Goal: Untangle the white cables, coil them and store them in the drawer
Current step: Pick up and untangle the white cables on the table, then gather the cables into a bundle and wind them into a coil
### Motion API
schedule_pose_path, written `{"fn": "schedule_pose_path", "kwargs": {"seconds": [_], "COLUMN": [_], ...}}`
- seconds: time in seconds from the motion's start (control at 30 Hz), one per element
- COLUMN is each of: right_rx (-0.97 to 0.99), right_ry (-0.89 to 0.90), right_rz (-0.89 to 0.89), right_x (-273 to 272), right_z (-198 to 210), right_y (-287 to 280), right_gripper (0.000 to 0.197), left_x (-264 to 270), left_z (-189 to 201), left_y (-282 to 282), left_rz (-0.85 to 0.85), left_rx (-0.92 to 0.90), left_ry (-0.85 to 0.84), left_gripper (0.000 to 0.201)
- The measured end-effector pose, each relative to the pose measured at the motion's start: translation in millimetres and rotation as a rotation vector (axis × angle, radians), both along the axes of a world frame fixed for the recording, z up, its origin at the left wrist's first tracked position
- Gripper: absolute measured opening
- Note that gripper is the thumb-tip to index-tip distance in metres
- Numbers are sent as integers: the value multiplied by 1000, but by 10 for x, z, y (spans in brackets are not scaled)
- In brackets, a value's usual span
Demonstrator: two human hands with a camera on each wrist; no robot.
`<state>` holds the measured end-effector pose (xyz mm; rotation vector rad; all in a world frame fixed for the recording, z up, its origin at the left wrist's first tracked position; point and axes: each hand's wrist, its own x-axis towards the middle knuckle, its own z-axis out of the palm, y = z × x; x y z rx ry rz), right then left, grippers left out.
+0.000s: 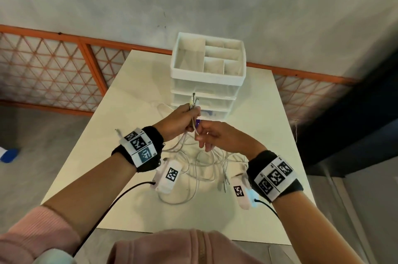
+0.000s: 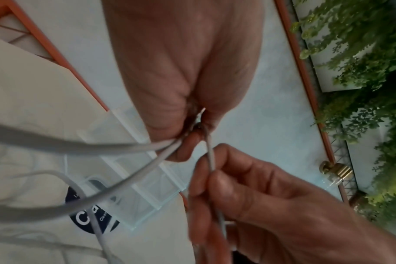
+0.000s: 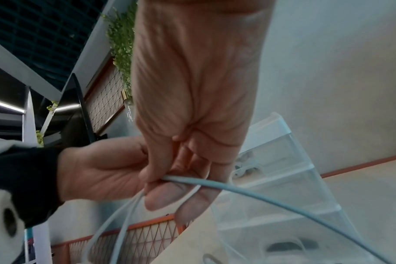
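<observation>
Several white cables (image 1: 204,162) lie tangled on the white table (image 1: 133,96) below my hands. My left hand (image 1: 189,117) grips a bunch of cable ends, and their plugs (image 1: 193,100) stick up above the fist. My right hand (image 1: 199,134) pinches one strand just under the left fist. In the left wrist view the left hand (image 2: 192,128) clamps the cables (image 2: 124,148) while the right hand (image 2: 210,171) holds one thin strand (image 2: 211,159). The right hand (image 3: 156,182) pinches a cable (image 3: 260,192) beside the left hand (image 3: 102,167). The clear drawer unit (image 1: 206,96) stands just behind, its drawers looking shut.
A white divided organiser tray (image 1: 178,70) tops the drawer unit at the table's far edge. An orange lattice fence (image 1: 53,70) and a grey wall run behind. A blue object (image 1: 8,155) lies on the floor to the left. A dark label (image 2: 90,216) shows on a drawer front.
</observation>
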<state>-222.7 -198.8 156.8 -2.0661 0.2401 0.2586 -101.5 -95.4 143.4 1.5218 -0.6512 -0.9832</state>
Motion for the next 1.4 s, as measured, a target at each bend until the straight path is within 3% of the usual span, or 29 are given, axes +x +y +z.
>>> {"fn": "schedule_pose_path", "kwargs": {"seconds": [0.1,0.23,0.3,0.4,0.57,0.67,0.77,0.8,0.9,0.97,1.1,1.23,1.3,1.4], "right_rx": [21,34,103,97,-206,-400,-505,-559,-502,-434,-329,-270,-329,-341], "right_ry": [23,38,24,4,-5,42,-28,-80,-288,-334,-378,-284,-189,-89], "right_rz": [-41,-120,-175,-56,-32,-200,-349,-352,-286,-225,-242,-269,-291,-383], "right_x": [53,147,185,202,119,-65,-151,-139,-29,27,33,-37,-99,-264], "right_z": [-70,-158,-185,-173,-337,-489,-434,-356,89,457,916,865,723,507], "right_y": [46,99,115,123,-173,-496,-673,-685,-591,-478,-414,-605,-740,-950], "right_gripper": [21,43,35,11,16,27,19,23,21,21,30,38,39,43], "left_x": [-35,-72,-95,-82,126,257,353,356,248,143,133,323,467,756], "left_z": [35,201,293,375,529,678,690,645,419,303,376,658,685,576], "left_y": [-1,51,78,118,262,428,522,522,451,385,354,416,472,629], "left_rz": [27,-83,-136,-144,-83,-10,15,-25,-225,-260,-46,246,428,647], "left_rx": [-83,-221,-242,-262,-352,-340,-168,-83,136,182,35,-122,-114,65], "left_ry": [39,163,156,139,86,-119,-449,-554,-801,-885,-943,-1036,-1037,-968], "left_gripper": [27,26,23,21,26,32,28,22,42,32,22,21,24,35]}}
